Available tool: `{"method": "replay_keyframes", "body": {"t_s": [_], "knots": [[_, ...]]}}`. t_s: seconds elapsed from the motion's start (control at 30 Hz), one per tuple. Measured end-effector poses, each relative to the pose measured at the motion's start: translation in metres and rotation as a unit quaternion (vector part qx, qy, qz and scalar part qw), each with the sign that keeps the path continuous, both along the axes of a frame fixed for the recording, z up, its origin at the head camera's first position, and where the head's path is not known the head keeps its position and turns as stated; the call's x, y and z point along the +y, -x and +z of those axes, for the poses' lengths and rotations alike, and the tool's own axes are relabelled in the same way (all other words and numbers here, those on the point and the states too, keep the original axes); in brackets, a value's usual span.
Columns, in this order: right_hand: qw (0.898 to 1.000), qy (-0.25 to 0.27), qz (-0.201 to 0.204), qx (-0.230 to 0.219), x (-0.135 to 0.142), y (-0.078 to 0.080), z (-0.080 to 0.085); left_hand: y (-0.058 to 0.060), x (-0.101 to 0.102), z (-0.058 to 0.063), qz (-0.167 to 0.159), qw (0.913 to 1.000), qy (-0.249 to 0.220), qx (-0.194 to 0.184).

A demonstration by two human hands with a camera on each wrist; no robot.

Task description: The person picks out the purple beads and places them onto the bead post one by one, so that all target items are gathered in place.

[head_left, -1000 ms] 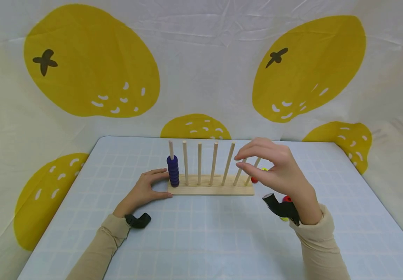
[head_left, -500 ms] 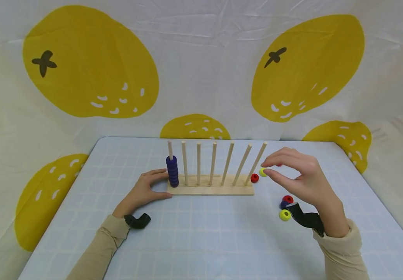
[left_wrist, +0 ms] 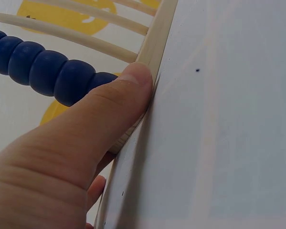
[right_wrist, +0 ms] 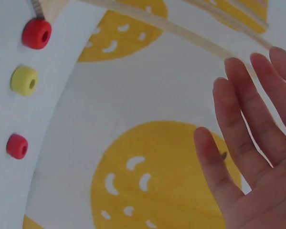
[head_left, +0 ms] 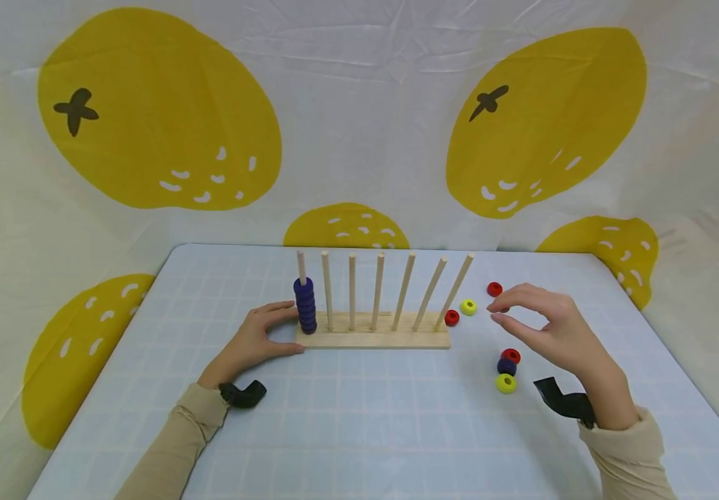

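A wooden peg rack (head_left: 372,340) with several upright pegs stands on the table. Dark blue beads (head_left: 305,305) are stacked on its leftmost peg, the other pegs being bare. My left hand (head_left: 258,347) holds the rack's left end; in the left wrist view the thumb (left_wrist: 128,86) presses the front edge of the base beneath the beads. To the right of the rack, my right hand (head_left: 553,323) hovers above the table, thumb and fingertips apart with nothing between them. Close to its fingertips lie a red bead (head_left: 494,289) and a yellow bead (head_left: 468,307).
Another red bead (head_left: 452,317) lies against the rack's right end. Nearer the front, a red bead (head_left: 511,355), a blue bead (head_left: 506,367) and a yellow bead (head_left: 506,383) sit in a row. Behind the table (head_left: 347,430) hangs a lemon-print cloth (head_left: 366,125).
My right hand has moved right and down from over the rack's right pegs, uncovering the loose beads there. My left hand stays at the rack's left end.
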State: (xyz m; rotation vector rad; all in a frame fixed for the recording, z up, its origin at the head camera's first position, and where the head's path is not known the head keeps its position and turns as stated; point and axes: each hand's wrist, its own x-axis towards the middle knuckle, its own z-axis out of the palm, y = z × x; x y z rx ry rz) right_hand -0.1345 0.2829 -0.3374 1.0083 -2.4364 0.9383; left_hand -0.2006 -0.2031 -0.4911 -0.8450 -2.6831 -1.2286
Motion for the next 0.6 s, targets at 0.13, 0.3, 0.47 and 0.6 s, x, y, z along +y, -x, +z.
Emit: {"method": "replay_keyframes", "body": {"t_s": [0.13,0.3,0.47,0.6], "knots": [[0.999,-0.020,-0.023,-0.032,0.011,0.002,-0.014,-0.001,0.000,0.000,0.004,1.0000,0.003,-0.003],[0.991,-0.060,-0.043,-0.109,0.024,0.005,-0.030,-0.001,0.000,0.000,0.008,0.9999,0.011,-0.003],[0.972,-0.105,-0.048,-0.205,0.035,0.010,-0.040,-0.001,0.000,0.000,0.008,0.9999,0.012,-0.006],[0.952,-0.131,-0.025,-0.277,0.044,0.014,-0.048,-0.001,0.000,0.000,0.009,0.9998,0.015,-0.006]]}}
